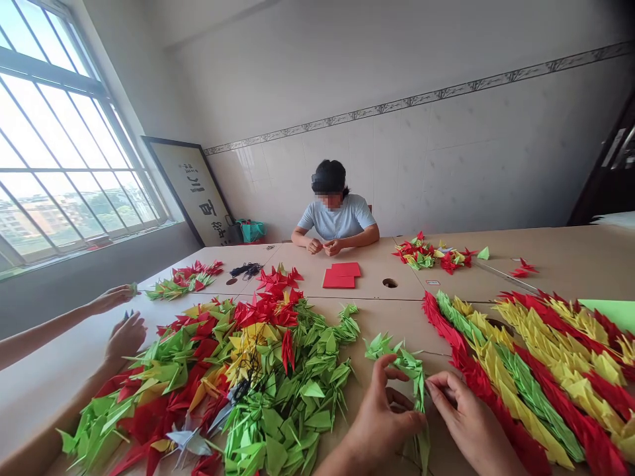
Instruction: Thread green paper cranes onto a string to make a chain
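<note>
Near the front edge of the table, my left hand (384, 420) curls its fingers and thumb round a string of folded green paper pieces (415, 371). My right hand (465, 411) is just right of that string, thumb and forefinger pinched together; what lies between them is too small to make out. The green string bends from the upper left down between my hands. Left of my hands lies a large heap of green folded paper (282, 396), mixed with red and yellow pieces. Long red, yellow and green strings (526, 377) lie on the right.
Another person's hands (126, 337) work at the left. A person in a light shirt (337, 217) sits across the table (307, 254). Red paper sheets (341, 275), dark cords (245, 270) and small folded-paper piles (431, 254) lie farther back.
</note>
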`<state>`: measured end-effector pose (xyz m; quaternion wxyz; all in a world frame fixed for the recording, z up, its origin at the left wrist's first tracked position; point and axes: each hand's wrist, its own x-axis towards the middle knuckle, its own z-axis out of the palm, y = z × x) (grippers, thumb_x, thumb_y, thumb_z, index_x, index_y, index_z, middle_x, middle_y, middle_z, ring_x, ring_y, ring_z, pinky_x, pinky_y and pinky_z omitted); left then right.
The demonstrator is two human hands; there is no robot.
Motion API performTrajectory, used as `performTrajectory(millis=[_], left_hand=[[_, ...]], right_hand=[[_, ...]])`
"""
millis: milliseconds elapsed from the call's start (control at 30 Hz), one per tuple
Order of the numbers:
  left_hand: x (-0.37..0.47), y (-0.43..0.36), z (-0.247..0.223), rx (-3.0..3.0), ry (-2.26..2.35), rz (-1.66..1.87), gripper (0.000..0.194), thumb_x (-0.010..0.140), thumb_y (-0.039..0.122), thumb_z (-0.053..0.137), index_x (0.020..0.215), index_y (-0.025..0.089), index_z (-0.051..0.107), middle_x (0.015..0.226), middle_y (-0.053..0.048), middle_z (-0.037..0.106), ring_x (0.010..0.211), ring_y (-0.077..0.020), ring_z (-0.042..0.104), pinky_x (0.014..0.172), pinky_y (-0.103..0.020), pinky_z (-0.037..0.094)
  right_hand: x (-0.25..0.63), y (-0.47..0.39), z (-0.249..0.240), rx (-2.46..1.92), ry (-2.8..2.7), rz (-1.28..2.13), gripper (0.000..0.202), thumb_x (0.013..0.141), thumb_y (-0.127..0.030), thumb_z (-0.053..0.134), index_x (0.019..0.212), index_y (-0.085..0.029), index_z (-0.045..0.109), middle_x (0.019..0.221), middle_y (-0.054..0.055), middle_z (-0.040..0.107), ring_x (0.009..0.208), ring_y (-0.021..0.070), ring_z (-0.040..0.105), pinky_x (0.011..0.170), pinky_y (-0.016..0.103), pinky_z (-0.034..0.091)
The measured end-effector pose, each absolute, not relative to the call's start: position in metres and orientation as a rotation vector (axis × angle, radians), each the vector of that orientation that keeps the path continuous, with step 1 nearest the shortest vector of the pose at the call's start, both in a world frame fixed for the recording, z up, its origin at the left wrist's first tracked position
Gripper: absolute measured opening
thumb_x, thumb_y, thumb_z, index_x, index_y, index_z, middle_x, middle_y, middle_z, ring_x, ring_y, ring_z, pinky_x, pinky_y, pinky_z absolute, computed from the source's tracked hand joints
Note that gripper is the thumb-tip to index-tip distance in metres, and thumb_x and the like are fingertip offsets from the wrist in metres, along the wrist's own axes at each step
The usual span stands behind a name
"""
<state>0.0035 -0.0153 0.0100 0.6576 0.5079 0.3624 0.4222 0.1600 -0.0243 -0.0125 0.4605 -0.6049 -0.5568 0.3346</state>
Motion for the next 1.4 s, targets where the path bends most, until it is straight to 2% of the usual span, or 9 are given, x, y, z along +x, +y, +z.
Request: performTrajectory(millis=[133,200,267,367,433,533,767,1067,1400], left_hand=[[0.001,-0.017,0.007,1.23,0.719,0.87,0.08,0.05,0.002,0.061,0.122,0.03,0.04,0.113,-0.003,0.048,0.064,-0.0059,0.05,0.054,-0.019,0.036],[0.001,-0.017,0.008,1.237,0.72,0.861,0.078,0.052,0.004,0.061,0.123,0.029,0.041,0.111,-0.003,0.048,0.064,-0.0063,0.049,0.056,-0.02,0.037],[0.002,-0.016,0.012,1.195,0.795,0.932,0.063,0.057,0.01,0.063,0.117,0.024,0.046,0.104,-0.002,0.05,0.067,-0.0085,0.049,0.059,-0.021,0.038],[0.003,-0.013,0.016,1.155,0.901,1.057,0.031,0.065,0.023,0.065,0.094,0.016,0.055,0.084,-0.001,0.052,0.068,-0.0107,0.046,0.062,-0.022,0.037],[0.003,-0.01,0.015,1.166,0.893,1.088,0.024,0.065,0.029,0.069,0.079,0.015,0.056,0.073,0.001,0.051,0.066,-0.0107,0.043,0.062,-0.023,0.035],[0.004,-0.007,0.01,1.143,0.838,1.088,0.03,0.059,0.034,0.075,0.069,0.014,0.056,0.064,0.002,0.05,0.062,-0.0103,0.041,0.06,-0.023,0.031],[0.005,-0.007,0.006,1.083,0.825,1.034,0.041,0.047,0.04,0.082,0.066,0.014,0.056,0.062,0.003,0.052,0.06,-0.01,0.042,0.06,-0.023,0.029],[0.005,-0.008,0.01,1.049,0.786,1.004,0.044,0.043,0.038,0.084,0.063,0.015,0.052,0.059,0.004,0.05,0.057,-0.0086,0.041,0.057,-0.022,0.028],[0.004,-0.01,0.014,0.95,0.701,0.976,0.043,0.045,0.032,0.083,0.063,0.015,0.048,0.058,0.005,0.05,0.055,-0.007,0.04,0.056,-0.02,0.028]], right_hand=[[0.163,-0.023,-0.01,-1.551,-1.289,0.895,0.024,0.076,-0.05,0.046,0.075,-0.026,0.048,0.054,-0.001,0.059,0.049,0.019,0.057,0.045,0.028,0.044],[0.164,-0.022,-0.007,-1.558,-1.235,0.981,0.025,0.073,-0.051,0.049,0.075,-0.026,0.046,0.05,-0.003,0.057,0.046,0.0185,0.055,0.041,0.027,0.041],[0.163,-0.022,-0.005,-1.54,-1.201,1.07,0.027,0.068,-0.051,0.054,0.073,-0.026,0.046,0.05,-0.003,0.057,0.045,0.017,0.052,0.04,0.025,0.038],[0.159,-0.023,-0.004,-1.509,-1.224,1.125,0.028,0.063,-0.051,0.058,0.07,-0.026,0.049,0.051,-0.004,0.056,0.043,0.014,0.047,0.04,0.024,0.033],[0.156,-0.024,-0.004,-1.507,-1.234,1.161,0.028,0.061,-0.051,0.059,0.069,-0.025,0.051,0.051,-0.005,0.055,0.043,0.0131,0.045,0.04,0.024,0.032],[0.154,-0.026,-0.006,-1.495,-1.229,1.274,0.027,0.061,-0.049,0.062,0.069,-0.025,0.053,0.05,-0.005,0.054,0.043,0.0127,0.045,0.041,0.023,0.031],[0.154,-0.031,-0.003,-1.425,-1.214,1.374,0.022,0.062,-0.042,0.068,0.068,-0.023,0.059,0.051,-0.006,0.052,0.047,0.0112,0.044,0.044,0.02,0.031],[0.157,-0.033,-0.004,-1.383,-1.215,1.431,0.019,0.068,-0.039,0.067,0.07,-0.02,0.063,0.059,-0.004,0.055,0.055,0.0113,0.046,0.049,0.019,0.035],[0.159,-0.03,-0.005,-1.392,-1.245,1.41,0.02,0.069,-0.04,0.068,0.073,-0.02,0.064,0.052,-0.007,0.045,0.051,0.0098,0.038,0.046,0.018,0.032]])
